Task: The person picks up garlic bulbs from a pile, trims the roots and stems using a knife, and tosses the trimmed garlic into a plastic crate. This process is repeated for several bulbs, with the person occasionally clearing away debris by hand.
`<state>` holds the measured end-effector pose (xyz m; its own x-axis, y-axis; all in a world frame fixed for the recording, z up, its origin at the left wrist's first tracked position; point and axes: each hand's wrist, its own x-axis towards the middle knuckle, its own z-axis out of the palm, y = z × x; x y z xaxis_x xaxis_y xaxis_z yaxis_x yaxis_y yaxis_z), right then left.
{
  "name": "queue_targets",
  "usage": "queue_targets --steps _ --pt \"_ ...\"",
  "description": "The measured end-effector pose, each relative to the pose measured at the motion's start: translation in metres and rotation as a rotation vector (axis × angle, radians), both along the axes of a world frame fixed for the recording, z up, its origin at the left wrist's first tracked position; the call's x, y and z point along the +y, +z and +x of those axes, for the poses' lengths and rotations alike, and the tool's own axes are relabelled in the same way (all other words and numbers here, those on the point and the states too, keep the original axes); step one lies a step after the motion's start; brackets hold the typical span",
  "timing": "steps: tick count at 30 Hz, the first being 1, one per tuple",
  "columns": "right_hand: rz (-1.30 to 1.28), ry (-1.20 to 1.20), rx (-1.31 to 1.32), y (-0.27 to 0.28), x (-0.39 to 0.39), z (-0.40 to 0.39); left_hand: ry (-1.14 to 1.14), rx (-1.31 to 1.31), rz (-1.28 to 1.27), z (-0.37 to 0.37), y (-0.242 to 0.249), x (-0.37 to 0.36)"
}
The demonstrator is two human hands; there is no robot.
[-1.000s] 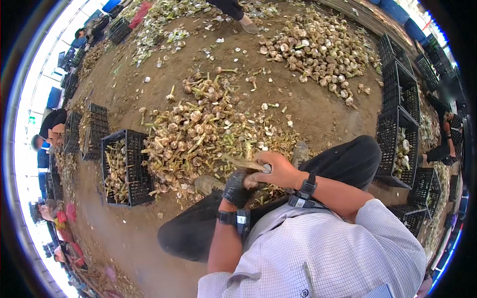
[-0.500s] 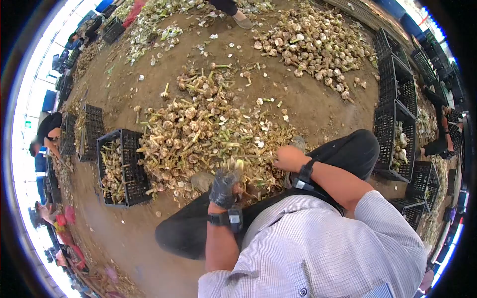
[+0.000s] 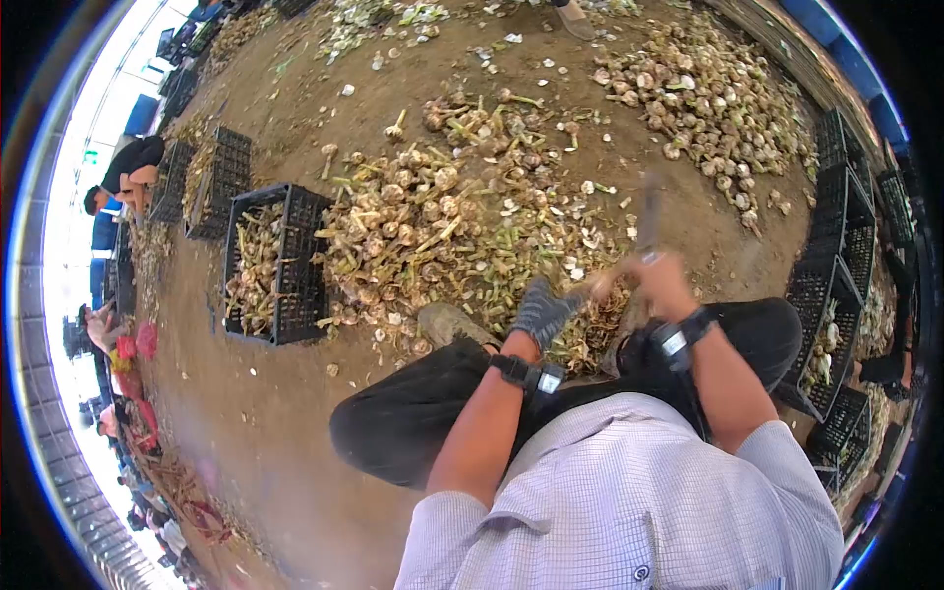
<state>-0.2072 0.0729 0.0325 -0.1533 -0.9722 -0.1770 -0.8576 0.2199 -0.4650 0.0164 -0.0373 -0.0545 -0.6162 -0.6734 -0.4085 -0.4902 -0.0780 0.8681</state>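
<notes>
My right hand [image 3: 663,285] is closed round the handle of a knife. Its blade [image 3: 648,211] points up and away from me, smeared by motion. My left hand [image 3: 546,310], in a grey glove, is just left of it, over the near edge of a heap of garlic [image 3: 423,211] with stalks. The gloved fingers look stretched and apart, with no bulb visible in them. Blur between the two hands hides whether they touch. Cut stalks and leaf scraps [image 3: 580,344] lie between my legs, below the hands.
A black crate [image 3: 305,265] of garlic stands left of the heap. Another garlic pile [image 3: 708,108] lies at the far right. Stacked black crates [image 3: 836,265] line the right side. A person [image 3: 133,177] bends at the far left; another person's foot [image 3: 574,20] shows at the top.
The view has shifted, so the heap appears farther right and higher. My right hand has raised the knife from level to upright. My gloved left hand has gone from curled to stretched fingers.
</notes>
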Motion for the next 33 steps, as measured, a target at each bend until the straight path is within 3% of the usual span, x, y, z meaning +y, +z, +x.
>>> queue_targets --steps 1,2,3,4,5,6,7,11,13,15,16,18,19,21,23,27,33 --pt "-0.106 -0.066 0.108 -0.002 0.008 -0.029 0.029 -0.02 0.044 0.002 0.006 -0.013" --pt "-0.186 -0.427 -0.167 -0.002 0.016 -0.069 0.058 -0.037 0.09 0.007 0.024 -0.03" --pt "-0.4 -0.802 -0.654 0.001 0.02 -0.106 0.085 -0.051 0.135 0.012 0.034 -0.047" --pt "-0.635 -1.026 -0.954 0.008 0.023 -0.14 0.113 -0.224 0.101 0.017 0.026 -0.063" --pt "-0.776 -1.237 -1.084 0.018 0.021 -0.162 0.134 -0.395 0.067 0.024 0.008 -0.077" --pt "-0.781 -1.247 -1.052 0.023 0.02 -0.164 0.216 -0.431 0.084 0.041 -0.056 -0.091" --pt "-0.784 -1.255 -1.019 0.027 0.02 -0.164 0.265 -0.55 0.064 0.052 -0.071 -0.101" --pt "-0.51 -1.185 -0.87 0.069 0.001 -0.079 0.334 -0.904 0.037 0.086 -0.088 -0.133" --pt "-0.356 -1.117 -0.85 0.049 0.003 -0.054 0.254 -1.067 0.016 0.095 -0.096 -0.147" --pt "-0.254 -1.124 -0.832 0.035 -0.003 -0.022 -0.131 -1.317 -0.046 0.092 -0.076 -0.158" --pt "-0.162 -1.085 -0.823 0.032 -0.008 -0.012 -0.446 -1.439 -0.089 0.08 -0.042 -0.16" --pt "-0.031 -1.022 -0.785 0.027 -0.015 0.004 -0.829 -1.544 -0.125 0.061 0.016 -0.165" --pt "0.008 -0.998 -0.76 0.024 -0.018 0.011 -0.782 -1.514 -0.118 0.07 -0.008 -0.171" --pt "0.05 -0.926 -0.7 0.016 -0.018 0.016 -0.208 -1.333 0.015 0.108 -0.102 -0.184" --pt "0.05 -0.839 -0.636 0.003 -0.017 0.021 0.051 -1.215 0.054 0.115 -0.146 -0.178" --pt "0.193 -0.827 -0.603 0.003 -0.019 0.028 0.122 -1.146 0.152 0.081 -0.127 -0.155" --pt "0.174 -0.683 -0.564 0.01 -0.016 0.03 0.204 -0.987 0.524 0.092 -0.119 -0.147"
